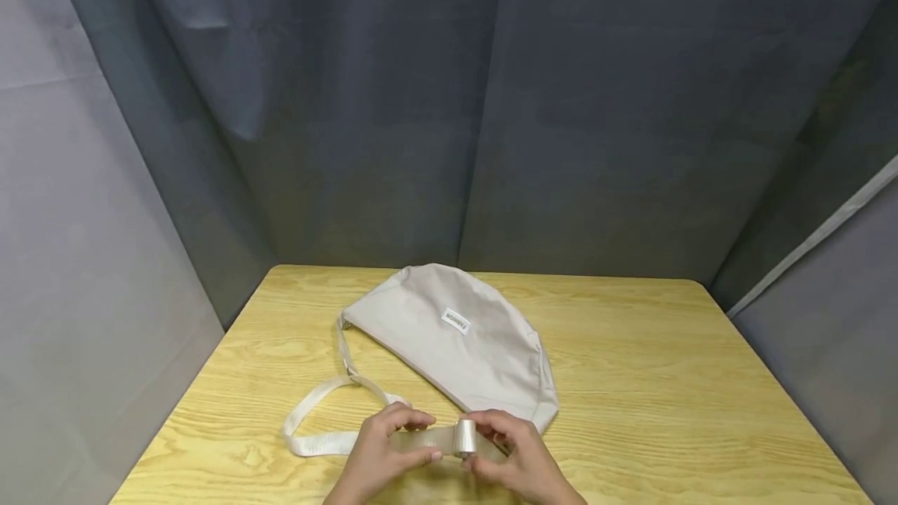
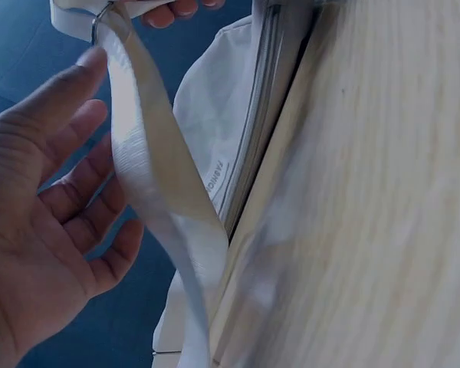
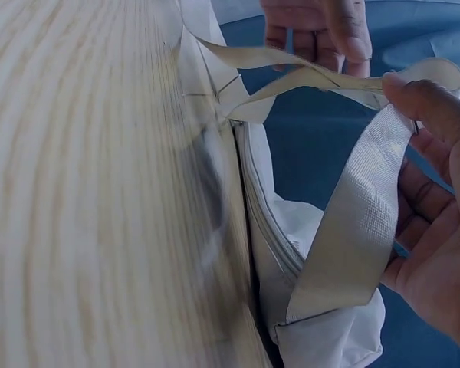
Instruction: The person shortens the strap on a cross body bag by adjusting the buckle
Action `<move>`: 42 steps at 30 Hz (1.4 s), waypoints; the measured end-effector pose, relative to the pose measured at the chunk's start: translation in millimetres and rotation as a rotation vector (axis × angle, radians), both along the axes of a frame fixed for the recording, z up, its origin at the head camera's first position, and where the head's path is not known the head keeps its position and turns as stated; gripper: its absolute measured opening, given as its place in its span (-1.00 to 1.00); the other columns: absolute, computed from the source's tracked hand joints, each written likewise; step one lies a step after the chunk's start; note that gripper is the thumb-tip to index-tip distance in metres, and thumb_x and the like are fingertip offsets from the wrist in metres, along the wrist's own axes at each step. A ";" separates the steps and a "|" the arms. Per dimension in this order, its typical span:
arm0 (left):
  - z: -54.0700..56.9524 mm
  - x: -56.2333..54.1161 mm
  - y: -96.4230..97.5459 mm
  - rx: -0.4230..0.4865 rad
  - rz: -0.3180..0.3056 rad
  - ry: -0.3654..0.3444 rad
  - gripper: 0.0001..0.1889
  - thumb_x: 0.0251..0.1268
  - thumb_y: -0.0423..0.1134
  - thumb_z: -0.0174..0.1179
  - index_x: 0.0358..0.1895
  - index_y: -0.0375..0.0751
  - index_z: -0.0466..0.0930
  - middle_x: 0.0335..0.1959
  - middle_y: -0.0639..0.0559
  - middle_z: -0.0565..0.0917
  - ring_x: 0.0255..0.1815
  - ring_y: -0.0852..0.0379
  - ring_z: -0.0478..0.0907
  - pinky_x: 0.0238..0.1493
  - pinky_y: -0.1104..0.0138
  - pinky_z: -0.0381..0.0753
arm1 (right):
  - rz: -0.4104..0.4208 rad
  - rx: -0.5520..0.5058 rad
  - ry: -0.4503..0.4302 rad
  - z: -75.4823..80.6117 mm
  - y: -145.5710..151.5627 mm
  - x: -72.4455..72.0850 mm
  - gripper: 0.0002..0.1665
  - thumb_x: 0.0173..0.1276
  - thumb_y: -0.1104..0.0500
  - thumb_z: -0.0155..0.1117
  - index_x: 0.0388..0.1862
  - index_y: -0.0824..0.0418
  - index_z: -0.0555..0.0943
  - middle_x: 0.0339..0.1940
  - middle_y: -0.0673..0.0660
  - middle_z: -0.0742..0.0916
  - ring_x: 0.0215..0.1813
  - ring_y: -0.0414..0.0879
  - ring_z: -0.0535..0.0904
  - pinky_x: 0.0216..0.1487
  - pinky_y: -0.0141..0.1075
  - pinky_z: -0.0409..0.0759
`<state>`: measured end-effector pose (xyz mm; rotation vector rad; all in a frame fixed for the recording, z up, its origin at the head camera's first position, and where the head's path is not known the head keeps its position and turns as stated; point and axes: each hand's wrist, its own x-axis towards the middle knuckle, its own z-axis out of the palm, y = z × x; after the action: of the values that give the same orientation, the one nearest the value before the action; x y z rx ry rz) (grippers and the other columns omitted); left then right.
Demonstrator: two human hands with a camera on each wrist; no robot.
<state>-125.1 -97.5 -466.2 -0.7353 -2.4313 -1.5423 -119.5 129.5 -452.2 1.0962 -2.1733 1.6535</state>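
A pale beige shoulder bag (image 1: 449,341) with a small white label lies on the wooden table, its zip edge toward me. Its wide strap (image 1: 326,443) loops out to the left and runs between my hands. With thumb and fingers, my right hand (image 1: 515,454) pinches a fold of the strap beside a metal buckle (image 3: 415,127). My left hand (image 1: 379,450) is beside the strap, its thumb near the buckle and its fingers loosely bent along the strap edge. In the left wrist view, its palm (image 2: 38,253) holds nothing.
The light wood table (image 1: 666,380) extends to both sides of the bag. Dark curtains (image 1: 596,115) hang behind its far edge, and paler cloth panels (image 1: 91,256) stand at the sides. A metal slider (image 1: 351,371) sits on the strap left of the bag.
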 end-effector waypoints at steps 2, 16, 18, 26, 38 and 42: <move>-13.0 -4.5 -2.0 -0.003 -0.010 0.013 -0.65 -0.12 -0.06 0.44 -0.24 -0.12 0.66 -0.35 0.14 0.62 -0.33 0.11 0.53 -0.23 0.29 0.53 | 0.003 -0.005 0.000 0.2 0.5 -0.1 -0.50 -0.07 0.49 0.43 -0.07 0.34 0.57 -0.20 0.11 0.69 -0.28 -0.18 0.56 -0.36 -0.23 0.59; -11.9 -5.8 -0.2 -0.021 -0.031 0.063 -0.85 -0.03 -0.26 0.42 -0.33 -0.08 0.70 -0.53 0.29 0.48 -0.47 0.31 0.44 -0.40 0.32 0.52 | 0.031 -0.010 -0.025 -2.7 -0.8 -0.1 -0.49 -0.09 0.53 0.41 -0.08 0.36 0.54 -0.26 0.10 0.67 -0.31 -0.13 0.57 -0.35 -0.24 0.58; -11.4 -6.2 -0.6 -0.018 -0.049 0.057 -0.85 -0.02 -0.29 0.41 -0.32 -0.08 0.70 -0.54 0.31 0.45 -0.48 0.33 0.43 -0.43 0.34 0.52 | 0.045 -0.013 -0.029 -3.4 -1.1 -0.1 -0.47 -0.09 0.54 0.40 -0.06 0.37 0.53 -0.25 0.11 0.67 -0.28 -0.18 0.55 -0.35 -0.23 0.59; -6.0 -4.5 -9.8 -0.016 -0.046 0.018 -0.89 0.06 -0.23 0.36 -0.31 -0.04 0.70 -0.50 0.28 0.49 -0.46 0.28 0.44 -0.34 0.35 0.53 | 0.022 0.004 -0.027 -2.3 -0.6 1.5 -0.47 -0.11 0.51 0.42 -0.07 0.35 0.55 -0.29 0.08 0.68 -0.34 -0.11 0.57 -0.41 -0.22 0.56; -7.5 -1.1 -31.2 -0.020 -0.009 -0.006 -0.90 0.05 -0.23 0.36 -0.33 -0.02 0.70 -0.46 0.27 0.53 -0.44 0.27 0.45 -0.38 0.34 0.55 | 0.024 -0.035 0.036 -2.7 0.4 1.2 -0.48 -0.11 0.52 0.42 -0.09 0.41 0.54 -0.30 0.15 0.69 -0.38 -0.03 0.60 -0.43 -0.21 0.57; -10.0 -1.3 -31.4 -0.024 -0.022 -0.030 -0.90 0.07 -0.21 0.35 -0.31 -0.03 0.70 -0.46 0.27 0.52 -0.43 0.27 0.46 -0.36 0.33 0.55 | 0.033 -0.051 0.046 -4.0 0.2 0.8 -0.49 -0.10 0.52 0.42 -0.09 0.41 0.54 -0.29 0.16 0.68 -0.39 -0.02 0.59 -0.42 -0.22 0.58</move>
<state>-126.4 -128.8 -476.2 -0.7517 -2.4754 -1.5454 -118.7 129.7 -456.3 1.1508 -2.0841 1.6702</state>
